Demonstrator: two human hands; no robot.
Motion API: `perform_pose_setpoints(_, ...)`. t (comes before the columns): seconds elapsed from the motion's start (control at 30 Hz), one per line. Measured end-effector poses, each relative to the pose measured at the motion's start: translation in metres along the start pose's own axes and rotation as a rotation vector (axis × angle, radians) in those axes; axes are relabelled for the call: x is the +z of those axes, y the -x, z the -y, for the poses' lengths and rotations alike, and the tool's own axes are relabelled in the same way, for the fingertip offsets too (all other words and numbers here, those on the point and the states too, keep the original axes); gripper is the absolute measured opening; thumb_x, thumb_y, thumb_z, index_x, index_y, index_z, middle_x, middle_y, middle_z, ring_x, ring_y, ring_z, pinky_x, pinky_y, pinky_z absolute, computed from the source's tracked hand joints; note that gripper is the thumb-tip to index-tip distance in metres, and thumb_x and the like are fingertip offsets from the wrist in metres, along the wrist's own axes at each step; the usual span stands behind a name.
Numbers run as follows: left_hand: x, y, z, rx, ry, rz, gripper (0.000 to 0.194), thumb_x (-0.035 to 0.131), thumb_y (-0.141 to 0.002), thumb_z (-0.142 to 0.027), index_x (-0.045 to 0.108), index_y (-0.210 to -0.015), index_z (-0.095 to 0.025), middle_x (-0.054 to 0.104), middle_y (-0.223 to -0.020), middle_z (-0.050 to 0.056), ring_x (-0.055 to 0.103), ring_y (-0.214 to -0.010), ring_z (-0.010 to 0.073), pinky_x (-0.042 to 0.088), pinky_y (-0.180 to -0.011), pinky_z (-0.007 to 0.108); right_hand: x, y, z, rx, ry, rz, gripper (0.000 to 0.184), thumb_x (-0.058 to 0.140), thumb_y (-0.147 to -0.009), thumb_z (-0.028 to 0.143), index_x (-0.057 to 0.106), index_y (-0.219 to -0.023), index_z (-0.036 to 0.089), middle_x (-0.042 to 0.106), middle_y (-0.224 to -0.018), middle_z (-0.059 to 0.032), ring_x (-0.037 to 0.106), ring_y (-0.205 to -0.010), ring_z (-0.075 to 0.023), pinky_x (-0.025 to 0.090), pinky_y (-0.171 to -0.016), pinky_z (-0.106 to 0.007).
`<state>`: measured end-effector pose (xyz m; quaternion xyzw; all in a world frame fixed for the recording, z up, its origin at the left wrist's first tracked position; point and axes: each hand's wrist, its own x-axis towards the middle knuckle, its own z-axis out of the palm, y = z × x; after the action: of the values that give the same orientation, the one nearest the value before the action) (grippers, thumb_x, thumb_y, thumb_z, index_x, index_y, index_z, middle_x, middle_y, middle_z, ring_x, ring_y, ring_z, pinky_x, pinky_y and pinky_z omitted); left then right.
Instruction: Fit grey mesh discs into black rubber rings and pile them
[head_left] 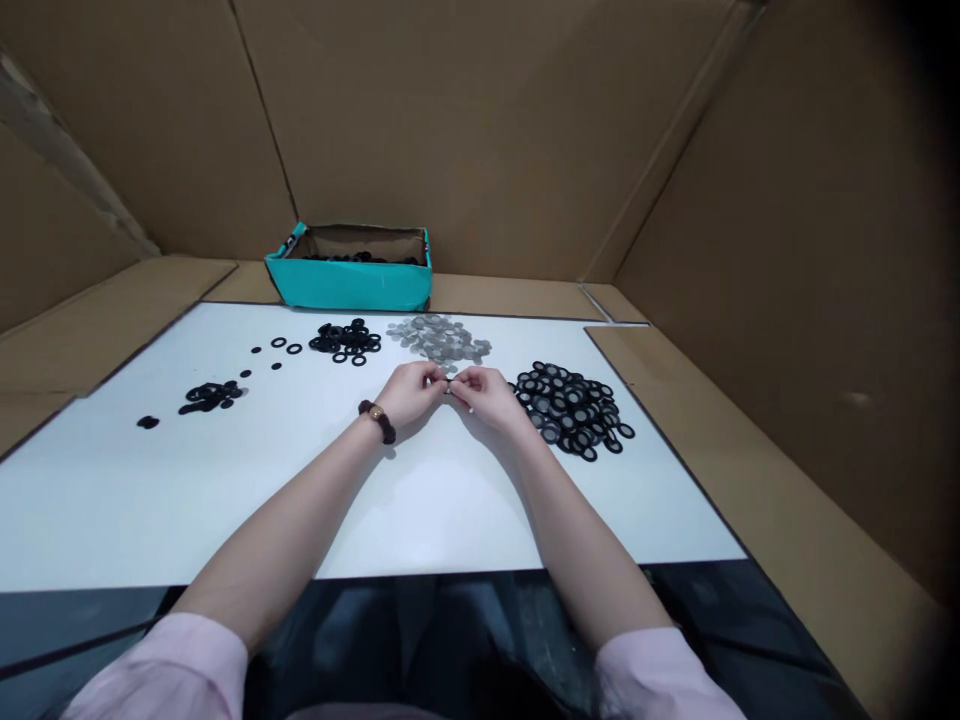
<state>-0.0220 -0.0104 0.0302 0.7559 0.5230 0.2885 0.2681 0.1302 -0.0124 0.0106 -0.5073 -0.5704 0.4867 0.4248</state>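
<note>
My left hand and my right hand meet fingertip to fingertip above the white board. Both pinch one small black ring between them; most of it is hidden by the fingers. Just beyond the hands lies a spread of grey translucent discs. A big heap of black rings with grey centres sits to the right of my right hand. Past my left wrist, a pile of black rings rests on the board. A dark beaded band circles my left wrist.
A teal box with dark pieces inside stands behind the white board. At the left lie a smaller black cluster, a dark clump and several loose rings and discs. Cardboard walls enclose the back and sides.
</note>
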Motion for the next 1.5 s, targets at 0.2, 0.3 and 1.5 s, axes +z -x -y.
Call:
perform_pose_setpoints(0.2,0.009,0.000,0.003,-0.111,0.003,-0.061,0.017,0.046,-0.076,-0.022,0.061,-0.067,-0.017,0.062,-0.068,0.004,0.054,-0.067,0.0163,0.039,-0.067,0.028,0.011,0.003,0.001,0.134,-0.139,-0.035,0.014,0.067,-0.061,0.020,0.055,-0.059,0.014,0.056,-0.045,0.0001,0.048,-0.040,-0.0086,0.042,-0.045,-0.024)
perform_pose_setpoints(0.3,0.010,0.000,0.000,-0.147,0.087,-0.071,0.016,0.048,-0.074,-0.023,0.059,-0.065,-0.016,0.061,-0.065,0.003,0.052,-0.064,0.0152,0.039,-0.062,0.027,0.009,0.003,0.001,0.156,-0.175,-0.035,0.018,0.072,-0.060,0.023,0.056,-0.058,0.014,0.057,-0.046,-0.0008,0.050,-0.040,-0.0091,0.044,-0.044,-0.024)
perform_pose_setpoints(1.5,-0.018,0.002,0.002,-0.351,0.595,0.460,0.016,0.061,-0.062,-0.024,0.056,-0.050,-0.015,0.043,-0.041,-0.001,0.031,-0.036,0.0055,0.018,-0.036,0.021,0.002,0.011,0.015,0.280,-0.132,0.312,0.027,0.056,-0.077,0.032,0.054,-0.058,0.013,0.039,-0.044,0.0051,0.029,-0.036,-0.0035,0.017,-0.037,-0.020)
